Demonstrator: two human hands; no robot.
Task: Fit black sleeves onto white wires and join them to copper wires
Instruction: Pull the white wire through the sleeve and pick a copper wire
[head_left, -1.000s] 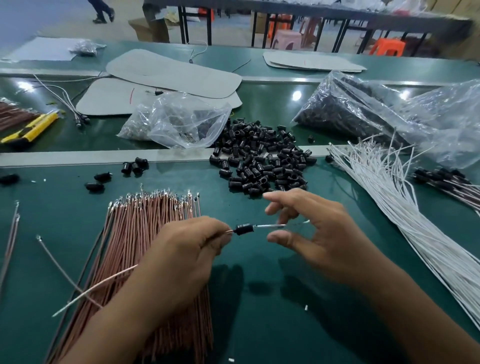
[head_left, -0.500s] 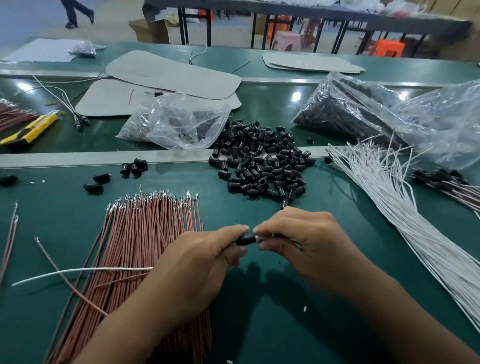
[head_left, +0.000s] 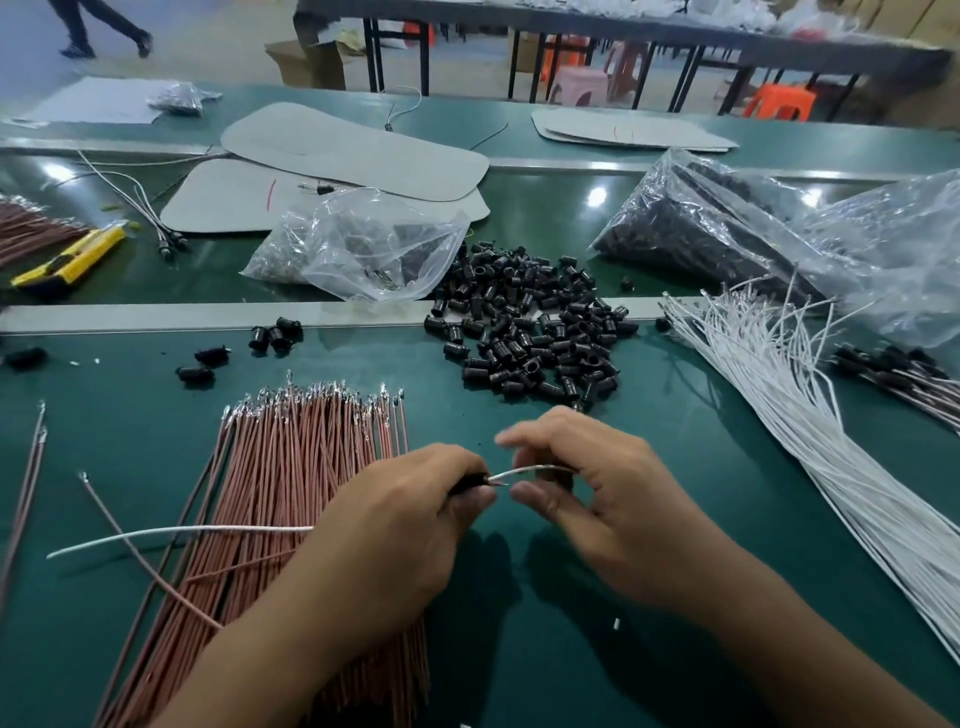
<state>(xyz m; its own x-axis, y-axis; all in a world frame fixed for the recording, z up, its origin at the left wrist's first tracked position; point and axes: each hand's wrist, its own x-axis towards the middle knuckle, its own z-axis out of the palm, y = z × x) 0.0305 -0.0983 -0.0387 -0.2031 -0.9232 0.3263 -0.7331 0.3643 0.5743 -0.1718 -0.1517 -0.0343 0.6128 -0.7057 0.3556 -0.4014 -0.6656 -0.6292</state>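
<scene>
My left hand (head_left: 405, 525) pinches a black sleeve (head_left: 467, 482) at its fingertips. A white wire (head_left: 176, 531) runs through the sleeve; its long tail trails left over the copper wire bundle (head_left: 291, 467). My right hand (head_left: 602, 493) is close beside the left and grips the short end of the same wire, which shows between the two hands. A pile of loose black sleeves (head_left: 524, 332) lies just beyond the hands. The white wire bundle (head_left: 779, 405) fans out at the right. One loose copper wire (head_left: 119, 525) crosses under the white tail.
Sleeved wires (head_left: 904, 374) lie at the far right. Plastic bags (head_left: 374, 249) (head_left: 727, 228) of parts sit behind the pile. A yellow utility knife (head_left: 72, 260), grey card sheets (head_left: 353, 150) and a metal divider strip (head_left: 156, 316) lie farther back. A few stray sleeves (head_left: 275, 332) are at the left.
The hands closed together over the sleeve, then parted a little. A short stretch of white wire now shows between them. The wire's left tail has dropped flatter over the copper bundle.
</scene>
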